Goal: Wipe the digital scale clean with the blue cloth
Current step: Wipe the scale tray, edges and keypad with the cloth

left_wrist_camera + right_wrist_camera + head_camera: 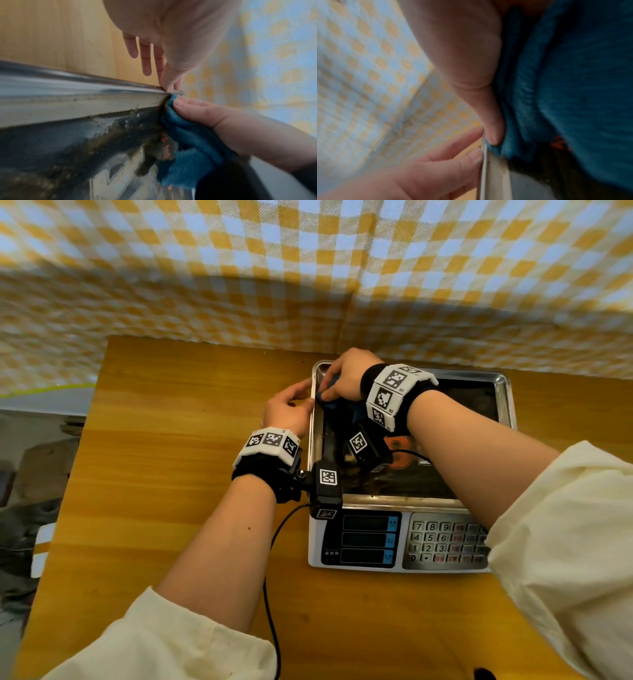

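Head view: right hand point(346, 378) bunches blue cloth point(330, 402) into the tray's point(503, 392) far-left corner, left hand point(291, 409) flat-fingered bracing outside that rim.

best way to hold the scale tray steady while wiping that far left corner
Grip the tray's raised left rim, coming from the table side. That lip stands up thin and straight, so fingers can pinch or press it from outside, as the left hand does now. This keeps the dirty inside free for the right hand and the blue cloth.
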